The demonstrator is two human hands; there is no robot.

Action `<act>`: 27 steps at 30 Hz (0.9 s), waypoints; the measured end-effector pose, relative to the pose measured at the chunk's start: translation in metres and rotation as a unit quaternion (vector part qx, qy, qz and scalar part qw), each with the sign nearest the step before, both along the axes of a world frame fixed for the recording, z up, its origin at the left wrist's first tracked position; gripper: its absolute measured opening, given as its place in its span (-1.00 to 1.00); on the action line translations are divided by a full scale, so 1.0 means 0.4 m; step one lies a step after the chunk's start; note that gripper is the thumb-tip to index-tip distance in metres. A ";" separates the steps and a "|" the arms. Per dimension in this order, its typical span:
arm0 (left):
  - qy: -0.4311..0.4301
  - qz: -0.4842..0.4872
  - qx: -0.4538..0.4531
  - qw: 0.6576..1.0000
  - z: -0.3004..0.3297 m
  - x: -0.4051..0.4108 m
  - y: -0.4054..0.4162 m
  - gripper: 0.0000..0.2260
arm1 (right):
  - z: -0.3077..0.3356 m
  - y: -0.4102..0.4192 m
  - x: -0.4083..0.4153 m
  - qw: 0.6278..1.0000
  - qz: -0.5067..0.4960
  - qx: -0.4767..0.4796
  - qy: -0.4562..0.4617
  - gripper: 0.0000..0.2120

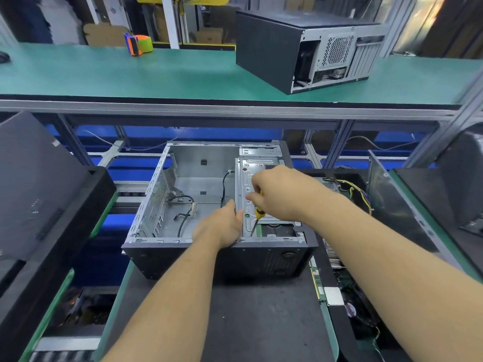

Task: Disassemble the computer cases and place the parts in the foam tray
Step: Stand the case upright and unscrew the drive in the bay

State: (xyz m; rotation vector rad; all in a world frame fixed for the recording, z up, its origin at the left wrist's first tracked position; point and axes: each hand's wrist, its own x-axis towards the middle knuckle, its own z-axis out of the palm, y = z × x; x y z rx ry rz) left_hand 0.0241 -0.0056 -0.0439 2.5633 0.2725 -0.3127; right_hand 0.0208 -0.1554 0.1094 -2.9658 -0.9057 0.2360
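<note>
Inside open computer case (198, 189) | right hand (277, 194) is gripping screwdriver (257, 218), left hand (222, 226) is pinching drive cage (261, 194) edge | step: unscrewing cage, likely | next: keeping tip seated squarely.

A green-topped upper shelf (130, 71) on an aluminium frame (209, 107) spans the workstation, with cardboard boxes (104, 33) stacked beyond and blue panels (183, 134) below.

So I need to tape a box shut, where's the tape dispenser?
The tape dispenser sits on the green upper shelf, far left of the closed computer case.
</note>
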 end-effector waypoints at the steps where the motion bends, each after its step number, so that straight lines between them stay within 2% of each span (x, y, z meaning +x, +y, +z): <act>1: 0.000 0.000 0.000 1.000 0.000 -0.001 0.000 -0.67 | 0.001 0.001 0.001 1.000 0.008 0.003 -0.002 -0.67; 6: -0.009 -0.005 0.025 1.000 0.007 -0.009 -0.001 -0.65 | 0.023 0.014 0.002 0.995 0.091 -0.008 0.046 -0.92; 10: -0.006 -0.007 0.028 1.000 0.004 -0.011 0.001 -0.71 | 0.031 0.029 0.008 0.992 0.105 -0.020 0.069 -0.93; 12: 0.002 -0.003 0.021 1.000 0.003 -0.009 0.003 -0.70 | 0.024 0.041 0.015 0.994 0.088 -0.028 0.050 -0.94; 17: 0.028 -0.001 0.022 0.999 0.000 -0.007 0.006 -0.66 | 0.014 0.067 0.028 0.997 0.042 -0.057 -0.005 -0.80; 20: 0.047 -0.007 0.040 0.998 -0.002 -0.013 0.006 -0.81 | 0.008 0.076 0.026 0.996 0.061 -0.065 0.008 -0.72; 23: 0.047 -0.017 0.031 0.998 0.000 -0.016 0.005 -0.86 | 0.015 0.081 0.044 0.994 0.086 -0.052 0.030 -0.93; 27: 0.053 -0.023 0.032 0.998 -0.002 -0.011 0.006 -0.89 | 0.026 0.080 0.058 0.990 0.106 -0.027 0.087 -0.91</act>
